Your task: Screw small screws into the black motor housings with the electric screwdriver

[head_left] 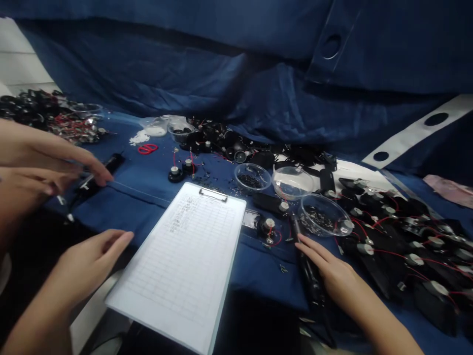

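Note:
My left hand [88,264] is beside the left edge of a white clipboard [181,291]. Thumb and index finger stand slightly apart with nothing visible between them; the other fingers are hidden. The clipboard slants over the table's front edge, its sheet a grid with handwriting in the upper left. On the right, my right hand [336,276] is around a long black tool that looks like an electric screwdriver [309,276], fingertips on its upper part. Just left of that tool lies a black part with a small white motor [269,225] and red wire.
Another person's hands [55,153] reach in from the left near a black tool [98,175]. Clear bowls [252,177] of small screws stand mid-table. Black housings with red-wired motors [416,259] crowd the right. Red scissors [148,149] lie further back on the blue cloth [136,170].

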The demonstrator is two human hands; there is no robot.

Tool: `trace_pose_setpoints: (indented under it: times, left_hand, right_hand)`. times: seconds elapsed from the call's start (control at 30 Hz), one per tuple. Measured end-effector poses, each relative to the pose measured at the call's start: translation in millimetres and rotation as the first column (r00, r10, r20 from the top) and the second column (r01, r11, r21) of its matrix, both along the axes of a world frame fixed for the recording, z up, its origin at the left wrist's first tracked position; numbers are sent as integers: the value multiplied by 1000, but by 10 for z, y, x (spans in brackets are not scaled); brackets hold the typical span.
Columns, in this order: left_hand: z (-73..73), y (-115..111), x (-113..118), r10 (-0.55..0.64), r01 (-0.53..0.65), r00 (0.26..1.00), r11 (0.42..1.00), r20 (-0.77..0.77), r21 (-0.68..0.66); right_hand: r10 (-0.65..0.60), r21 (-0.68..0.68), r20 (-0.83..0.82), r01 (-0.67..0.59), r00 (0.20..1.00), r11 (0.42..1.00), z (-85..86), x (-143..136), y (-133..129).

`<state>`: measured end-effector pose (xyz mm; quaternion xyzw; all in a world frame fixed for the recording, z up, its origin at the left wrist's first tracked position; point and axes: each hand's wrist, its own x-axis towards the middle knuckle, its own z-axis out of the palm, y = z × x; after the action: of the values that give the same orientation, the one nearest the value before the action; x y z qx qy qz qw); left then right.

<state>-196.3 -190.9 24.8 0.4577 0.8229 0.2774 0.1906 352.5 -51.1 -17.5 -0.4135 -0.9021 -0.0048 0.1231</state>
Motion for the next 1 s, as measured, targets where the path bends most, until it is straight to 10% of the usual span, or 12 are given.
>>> trace_pose_setpoints:
  times: [0.23, 0.43, 0.7, 1.0]
  left_hand:
    - [-182, 161, 185, -83, 108, 971, 989, 225, -103]
    - [-237, 129, 18, 61, -51, 901, 998, 429, -35]
    - [-211, 42, 0, -141, 216, 857, 972, 496, -96]
    - [-277, 23, 43, -134, 222, 842, 969, 523, -110]
  right_hand:
    - [25, 11, -92, -24, 995, 1000, -29, 126, 8]
    - [-108, 133, -136, 126, 985, 983, 84, 13, -108]
    - [111, 198, -401, -32, 909, 980, 334, -996, -790]
    - [293, -20, -301, -313, 908, 950, 34, -1801, -1147]
